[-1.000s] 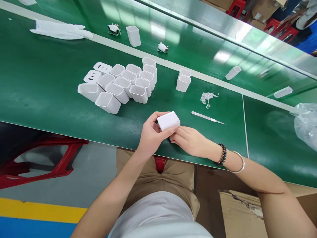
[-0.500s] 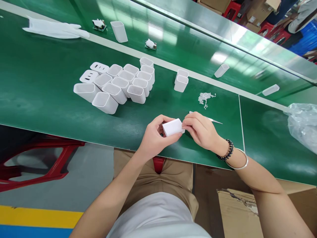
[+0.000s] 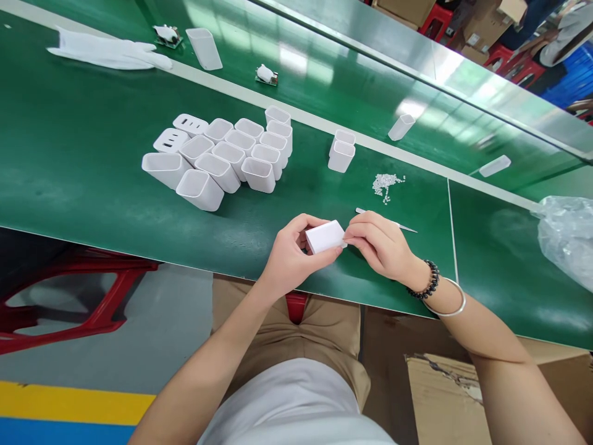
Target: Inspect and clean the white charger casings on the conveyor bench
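Note:
My left hand is wrapped round a white plastic charger housing, held tilted above the green bench. At its right end, my right hand has thumb and fingertips pinched together by the rim. Whatever those fingertips hold, if anything, is too small to make out. Tweezers lie on the bench, partly covered by the right hand. Beyond them is a small pile of clear bits. To the left stand several open white housings in a cluster, along with two port-faced ones.
Two more housings stand near the pale strip. Past it, on a shiny green surface, are circuit boards and loose housings. A white glove lies far left, a clear plastic bag at right. A cardboard box sits below the bench.
Boards and loose housings beyond the pale strip have shifted left relative to the bench. Both hands stay at the housing, with the right fingertips moved very slightly right.

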The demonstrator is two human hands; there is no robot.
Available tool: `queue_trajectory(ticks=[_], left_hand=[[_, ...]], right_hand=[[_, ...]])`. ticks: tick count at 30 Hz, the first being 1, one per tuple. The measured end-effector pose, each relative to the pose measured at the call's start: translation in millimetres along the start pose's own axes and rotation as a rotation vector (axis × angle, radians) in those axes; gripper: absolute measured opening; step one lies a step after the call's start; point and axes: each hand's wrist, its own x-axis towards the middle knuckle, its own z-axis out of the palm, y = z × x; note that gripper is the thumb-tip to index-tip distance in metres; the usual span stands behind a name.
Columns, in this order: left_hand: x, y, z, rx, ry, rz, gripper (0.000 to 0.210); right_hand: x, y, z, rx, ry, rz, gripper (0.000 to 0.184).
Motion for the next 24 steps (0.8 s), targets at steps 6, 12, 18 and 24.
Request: queue_trajectory(ticks=[6,12,18,24], left_hand=[[0.6,-1.3,-0.8,-0.022,0.001,0.011,0.038],[1.4,-3.3,-4.6,-0.025,-0.022,0.003,0.041],[2.6,-3.5,-7.0,-0.121,-0.063,-0.043,0.04],[2.7,-4.4,-8.2,-0.099,-0.066,-0.052,0.038]], right_hand=[[3.3,-1.8,-1.9,0.079,-0.006,0.012,0.015],[4.6,-1.5,-5.2,0.302,-0.116,0.203,0.011],[3.6,-2.0,-3.5,0.409,-0.1,0.273,0.01],[2.6,-3.2,-1.7,0.429,-0.115,0.324,0.01]])
